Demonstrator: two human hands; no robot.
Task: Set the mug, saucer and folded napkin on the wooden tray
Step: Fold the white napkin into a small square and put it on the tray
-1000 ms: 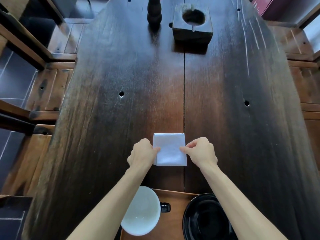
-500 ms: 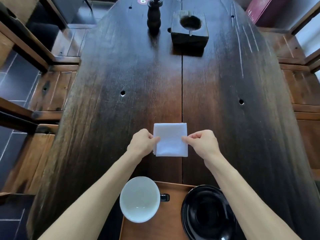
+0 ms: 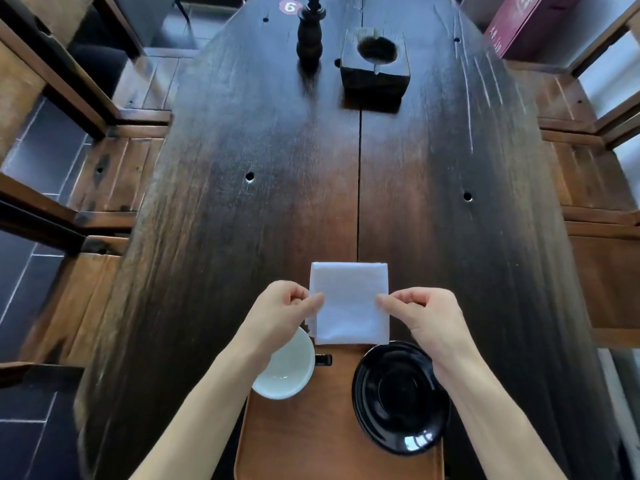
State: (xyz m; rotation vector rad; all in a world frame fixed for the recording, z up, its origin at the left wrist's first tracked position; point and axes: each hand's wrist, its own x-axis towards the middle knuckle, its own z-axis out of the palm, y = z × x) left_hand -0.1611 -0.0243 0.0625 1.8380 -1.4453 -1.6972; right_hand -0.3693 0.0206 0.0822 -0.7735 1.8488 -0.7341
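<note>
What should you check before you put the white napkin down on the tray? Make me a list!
1. Both hands hold the napkin: ok, left hand and right hand pinch its side edges.
2. Napkin folded neatly: ok, a flat square.
3. Mug on the wooden tray: ok, at the left edge.
4. Saucer on the tray: ok, on the right side.
5. Free spot for the napkin: ok, bare wood between mug and saucer.
6. Napkin clear of the mug's rim: cannot tell, its corner overlaps the mug in this view.
</note>
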